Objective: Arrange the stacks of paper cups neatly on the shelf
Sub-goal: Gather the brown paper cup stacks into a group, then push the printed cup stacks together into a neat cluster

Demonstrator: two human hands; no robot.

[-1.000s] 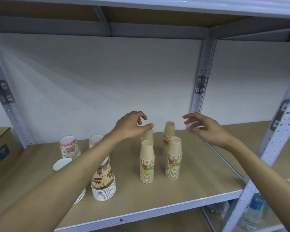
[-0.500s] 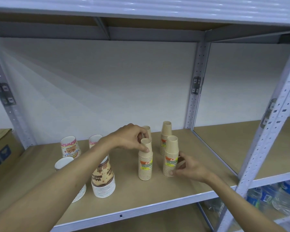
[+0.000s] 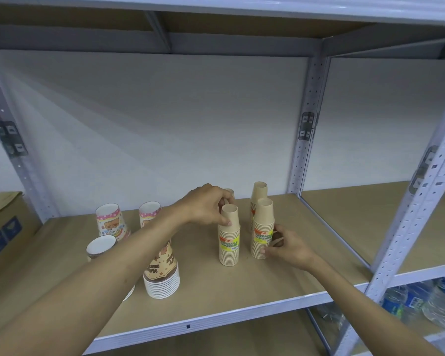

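Now that my right hand point(image 3: 284, 246) has dropped from mid-air to cup the front right kraft stack point(image 3: 263, 231), both front stacks are held for aligning. My left hand point(image 3: 207, 208) pinches the front left kraft stack point(image 3: 229, 237). Tan nested cups, yellow labels, mid-shelf point(image 3: 242, 291), nearer its right edge.

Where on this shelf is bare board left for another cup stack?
Free: the board right of the brown stack held by the right hand, and the front strip. Crowded: the left, around the printed stack and pink cup.
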